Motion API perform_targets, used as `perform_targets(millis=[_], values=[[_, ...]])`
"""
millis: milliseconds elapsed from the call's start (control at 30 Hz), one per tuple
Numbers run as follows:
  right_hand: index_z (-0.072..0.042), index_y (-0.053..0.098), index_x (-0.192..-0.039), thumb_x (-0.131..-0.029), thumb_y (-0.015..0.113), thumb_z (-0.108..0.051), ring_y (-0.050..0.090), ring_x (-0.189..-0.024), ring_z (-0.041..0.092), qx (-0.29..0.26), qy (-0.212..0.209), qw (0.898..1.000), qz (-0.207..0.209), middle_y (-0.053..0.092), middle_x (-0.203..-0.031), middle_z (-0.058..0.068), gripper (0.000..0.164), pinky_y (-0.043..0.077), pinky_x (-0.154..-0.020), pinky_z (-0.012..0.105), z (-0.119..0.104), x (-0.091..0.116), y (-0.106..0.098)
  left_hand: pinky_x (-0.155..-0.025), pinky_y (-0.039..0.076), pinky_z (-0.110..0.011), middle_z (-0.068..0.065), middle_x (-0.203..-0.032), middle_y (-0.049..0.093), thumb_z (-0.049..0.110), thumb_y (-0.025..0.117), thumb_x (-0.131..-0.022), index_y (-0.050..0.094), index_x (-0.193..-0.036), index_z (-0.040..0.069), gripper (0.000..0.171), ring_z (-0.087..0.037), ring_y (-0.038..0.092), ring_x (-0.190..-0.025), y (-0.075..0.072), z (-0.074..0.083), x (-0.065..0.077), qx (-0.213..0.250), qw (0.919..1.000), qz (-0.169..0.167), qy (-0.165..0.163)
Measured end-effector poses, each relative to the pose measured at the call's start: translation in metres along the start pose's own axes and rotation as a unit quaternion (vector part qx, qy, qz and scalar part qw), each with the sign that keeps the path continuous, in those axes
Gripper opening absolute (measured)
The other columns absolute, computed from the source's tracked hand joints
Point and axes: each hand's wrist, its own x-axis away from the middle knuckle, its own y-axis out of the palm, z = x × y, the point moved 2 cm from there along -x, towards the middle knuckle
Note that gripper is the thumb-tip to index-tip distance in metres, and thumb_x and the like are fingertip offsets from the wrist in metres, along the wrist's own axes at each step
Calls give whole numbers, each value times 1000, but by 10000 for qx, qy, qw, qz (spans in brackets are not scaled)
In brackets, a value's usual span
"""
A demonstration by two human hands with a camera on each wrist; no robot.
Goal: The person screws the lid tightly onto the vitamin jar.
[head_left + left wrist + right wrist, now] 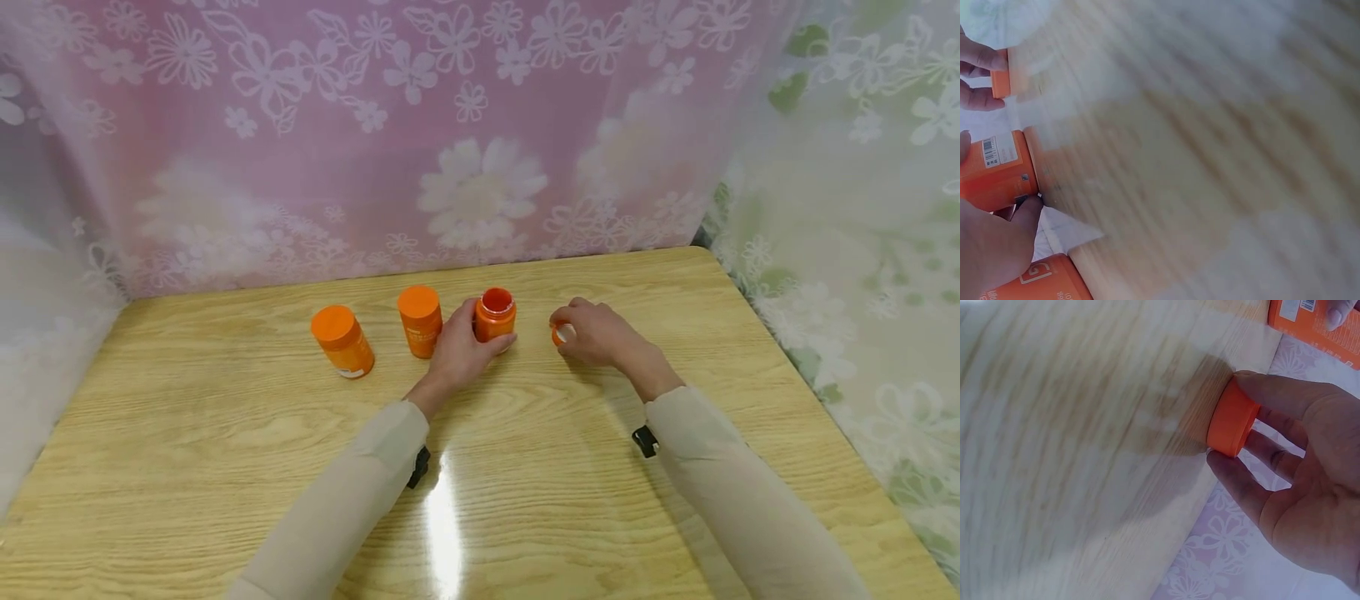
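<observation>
My left hand [459,346] grips an open orange jar [496,315] that stands upright on the table, its mouth uncovered. Thumb and fingers reach round the jar's sides, and a label with a barcode faces the left wrist camera. To the right, my right hand [597,332] holds an orange lid [1232,419] by its edge between thumb and fingers, right at the tabletop. The lid's pale inner side faces up in the head view. Just left of my left hand stands a second orange jar [421,323] with its lid on.
A third lidded orange jar [342,342] stands farther left. The wood-grain table [225,467] ends at a pink floral curtain [360,167] behind and a pale floral curtain [847,275] on the right.
</observation>
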Motion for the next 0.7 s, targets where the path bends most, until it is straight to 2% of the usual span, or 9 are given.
perform_targets(millis=[300, 500, 700], values=[[-4, 63, -120, -87, 67, -15, 55, -98, 32, -4, 13, 10000, 14, 57, -110, 14, 34, 37, -94, 55, 2, 3, 1, -96, 44, -33, 2, -121, 59, 32, 78, -82, 49, -133, 15, 61, -14, 56, -108, 1, -3, 0, 554, 9982, -247, -42], [-2, 61, -122, -88, 67, -15, 53, -106, 33, 26, -69, 9999, 69, 56, -116, 16, 37, 38, -94, 55, 2, 3, 3, -96, 45, -33, 1, -122, 59, 25, 78, -81, 50, -133, 14, 60, -14, 56, -108, -2, -5, -1, 884, 9944, -570, 27], [-3, 60, -122, -88, 67, -15, 53, -106, 33, -20, -18, 10000, 84, 56, -116, 16, 37, 37, -95, 54, 2, 4, 4, -95, 46, -33, 2, -123, 58, 25, 77, -82, 48, -136, 16, 61, -14, 56, -108, -6, -7, 1, 1054, 9901, -925, 93]])
